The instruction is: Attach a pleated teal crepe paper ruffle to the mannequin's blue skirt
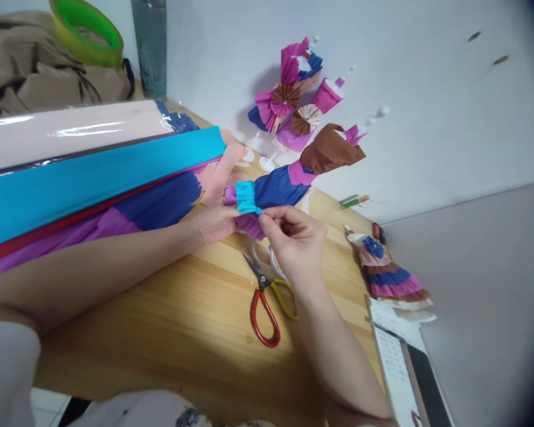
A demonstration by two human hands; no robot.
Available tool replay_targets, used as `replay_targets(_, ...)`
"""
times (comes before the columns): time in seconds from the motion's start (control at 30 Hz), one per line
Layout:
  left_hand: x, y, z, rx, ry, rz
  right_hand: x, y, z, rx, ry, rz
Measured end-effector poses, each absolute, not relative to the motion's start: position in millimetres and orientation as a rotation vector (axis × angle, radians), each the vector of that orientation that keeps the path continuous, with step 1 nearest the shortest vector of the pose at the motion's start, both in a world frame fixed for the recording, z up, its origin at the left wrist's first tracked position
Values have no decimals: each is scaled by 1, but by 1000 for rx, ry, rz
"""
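A turquoise crepe paper strip point(245, 198) lies gathered around the lower part of a crepe paper figure point(276, 188) with a dark blue body, purple below and a brown top. The figure is tilted, its top towards the upper right. My left hand point(218, 224) is closed at the figure's lower end, fingers partly hidden behind it and the thumb at the strip's edge. Thumb and forefinger of my right hand point(296, 234) pinch the strip's lower edge. Scissors point(261, 283) with one red and one yellow handle lie partly open on the table, just below my hands.
Crepe paper rolls, one turquoise point(102, 172), lie at the left on the wooden table point(182, 320). Several paper figures point(289, 95) stand by the wall; a layered paper dress figure point(391, 273) is at the right. Green tape point(89, 35) rests on brown cloth point(22, 65).
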State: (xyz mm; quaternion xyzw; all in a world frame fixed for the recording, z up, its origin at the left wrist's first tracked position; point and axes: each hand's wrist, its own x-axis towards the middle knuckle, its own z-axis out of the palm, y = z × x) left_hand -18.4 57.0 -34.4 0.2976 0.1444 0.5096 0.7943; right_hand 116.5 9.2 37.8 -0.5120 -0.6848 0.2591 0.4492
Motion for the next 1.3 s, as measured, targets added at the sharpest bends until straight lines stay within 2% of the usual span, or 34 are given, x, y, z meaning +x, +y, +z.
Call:
replay_targets(0.6, -18, 62, -50, 571, 255, 1055, 114, 20, 55, -1202, -1529, 822)
replay_targets(1.03, -22, 64, -40, 643, 137, 999, 145, 8, 44, -1327, -1938, 391)
replay_targets(1.3, -25, 61, -34, 704, 157, 1017, 140, 3, 44, -1229, -2098, 343)
